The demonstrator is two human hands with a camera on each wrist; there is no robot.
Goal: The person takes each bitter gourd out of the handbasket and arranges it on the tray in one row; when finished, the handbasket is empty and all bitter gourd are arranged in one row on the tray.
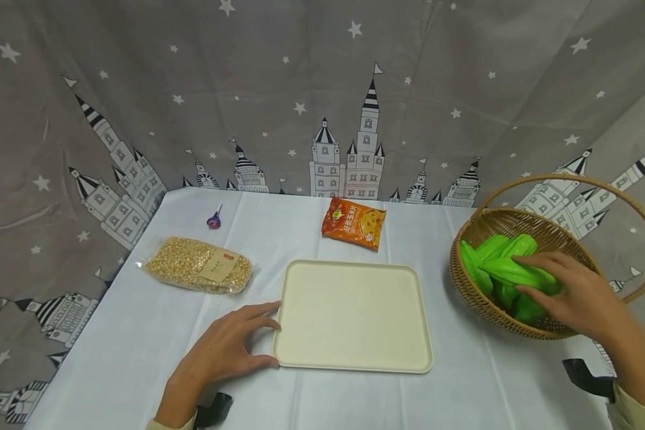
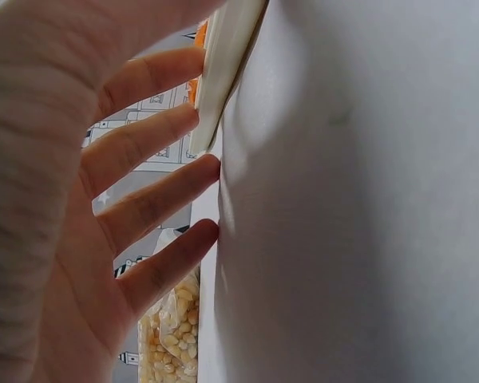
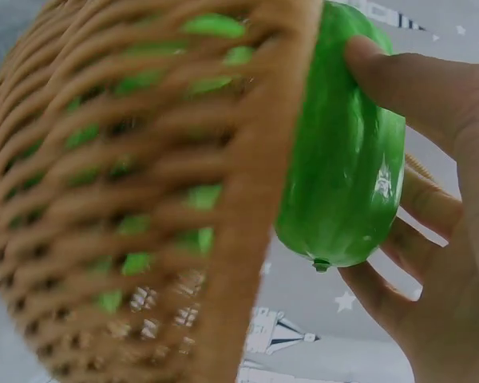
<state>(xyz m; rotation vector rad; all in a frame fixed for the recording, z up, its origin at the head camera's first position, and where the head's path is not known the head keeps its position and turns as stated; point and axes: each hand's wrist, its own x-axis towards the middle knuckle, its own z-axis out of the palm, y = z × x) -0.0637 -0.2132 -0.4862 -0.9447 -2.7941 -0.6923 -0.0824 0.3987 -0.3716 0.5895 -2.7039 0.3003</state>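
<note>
In the head view, my right hand (image 1: 588, 292) grips a glossy green ridged vegetable (image 1: 518, 272) inside the wicker basket (image 1: 464, 304). The right wrist view shows the thumb on one side of this vegetable (image 3: 343, 159) and the fingers round the other, beside the basket rim (image 3: 259, 159). Several more green vegetables (image 1: 475, 272) lie beneath it, partly hidden. My left hand (image 1: 223, 343) has its fingertips at the left edge of a cream rectangular tray (image 1: 355, 316). From the left wrist, its spread fingers (image 2: 152, 148) reach the tray's side (image 2: 223, 72) and the tablecloth.
A clear bag of corn kernels (image 1: 193, 266) lies left of the tray. Behind the tray is an orange snack packet (image 1: 355, 224), and a small purple-wrapped lollipop (image 1: 214, 220) lies at the back left. The basket's tall handle (image 1: 570, 177) arches over it. A grey printed curtain (image 1: 279, 89) hangs behind.
</note>
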